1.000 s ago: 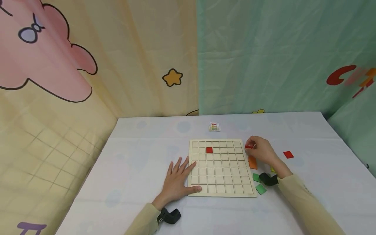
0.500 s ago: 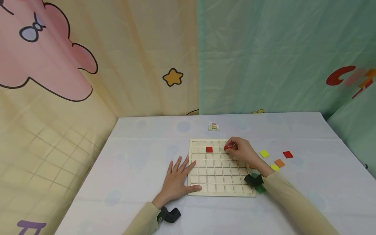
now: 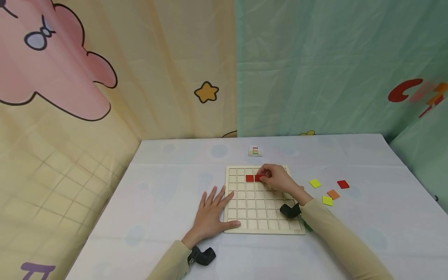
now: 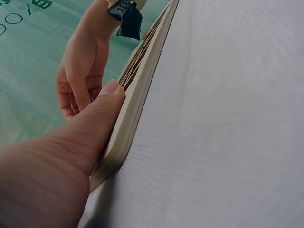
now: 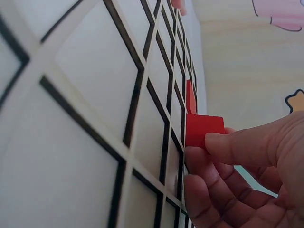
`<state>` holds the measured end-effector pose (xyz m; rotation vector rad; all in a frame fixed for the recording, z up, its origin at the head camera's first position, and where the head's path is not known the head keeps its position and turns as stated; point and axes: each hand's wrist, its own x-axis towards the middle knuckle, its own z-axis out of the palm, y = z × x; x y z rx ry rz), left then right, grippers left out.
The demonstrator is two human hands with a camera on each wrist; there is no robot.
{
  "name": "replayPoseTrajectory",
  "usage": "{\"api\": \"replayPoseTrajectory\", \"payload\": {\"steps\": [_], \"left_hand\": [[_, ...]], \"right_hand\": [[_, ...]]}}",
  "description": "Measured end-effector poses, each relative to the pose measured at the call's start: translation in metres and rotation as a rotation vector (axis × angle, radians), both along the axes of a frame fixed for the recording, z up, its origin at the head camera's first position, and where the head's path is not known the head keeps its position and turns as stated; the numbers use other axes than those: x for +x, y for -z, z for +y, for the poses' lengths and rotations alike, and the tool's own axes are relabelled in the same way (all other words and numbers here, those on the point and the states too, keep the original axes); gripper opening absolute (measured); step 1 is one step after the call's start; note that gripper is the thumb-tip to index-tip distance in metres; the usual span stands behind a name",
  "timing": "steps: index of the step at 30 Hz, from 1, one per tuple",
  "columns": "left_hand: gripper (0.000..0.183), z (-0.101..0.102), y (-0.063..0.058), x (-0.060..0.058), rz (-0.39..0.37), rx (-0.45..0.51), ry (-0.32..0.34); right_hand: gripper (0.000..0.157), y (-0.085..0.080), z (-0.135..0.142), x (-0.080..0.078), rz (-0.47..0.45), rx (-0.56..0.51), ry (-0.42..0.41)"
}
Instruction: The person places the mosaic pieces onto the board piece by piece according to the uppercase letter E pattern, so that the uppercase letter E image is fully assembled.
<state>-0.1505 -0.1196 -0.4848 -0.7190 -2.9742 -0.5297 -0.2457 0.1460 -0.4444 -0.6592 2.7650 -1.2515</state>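
A wooden grid board (image 3: pixel 252 204) lies on the table, with one red square tile (image 3: pixel 249 178) set in a cell of its second row. My right hand (image 3: pixel 278 179) pinches another red tile (image 5: pixel 204 129) between thumb and fingers. In the right wrist view that tile stands tilted, its lower edge at the board beside the first one. My left hand (image 3: pixel 210 214) rests with spread fingers on the board's left edge; its thumb (image 4: pixel 107 102) lies along the rim in the left wrist view.
Right of the board lie a red tile (image 3: pixel 343 184), an orange tile (image 3: pixel 333 194) and two yellow tiles (image 3: pixel 315 183). A green tile (image 3: pixel 308 226) is mostly hidden by my right sleeve. Behind the board lies a small pattern card (image 3: pixel 255 151).
My right hand has carried the red tile leftward from beyond the board's right edge to the cell beside the first red tile. The left hand has stayed in place.
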Motion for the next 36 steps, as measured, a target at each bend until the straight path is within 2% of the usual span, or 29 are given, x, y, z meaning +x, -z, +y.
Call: {"api": "replayPoseTrajectory", "payload": {"steps": [9, 22, 28, 31, 36], "left_hand": [[0.091, 0.0, 0.001, 0.0, 0.003, 0.011, -0.001], [0.091, 0.001, 0.001, -0.001, 0.008, 0.002, -0.001], [0.091, 0.001, 0.0, -0.001, 0.002, 0.002, -0.001], [0.091, 0.002, 0.0, -0.001, 0.003, 0.002, -0.003], [0.091, 0.001, 0.0, -0.001, 0.011, 0.002, -0.002]], "right_hand": [[0.011, 0.006, 0.001, 0.0, 0.032, 0.07, 0.015], [0.024, 0.0, 0.002, 0.009, 0.097, 0.164, -0.002], [0.027, 0.0, 0.008, 0.008, 0.129, 0.171, -0.077], [0.033, 0.0, 0.014, 0.009, 0.107, 0.148, -0.122], [0.037, -0.003, 0.035, 0.014, 0.043, 0.067, -0.091]]}}
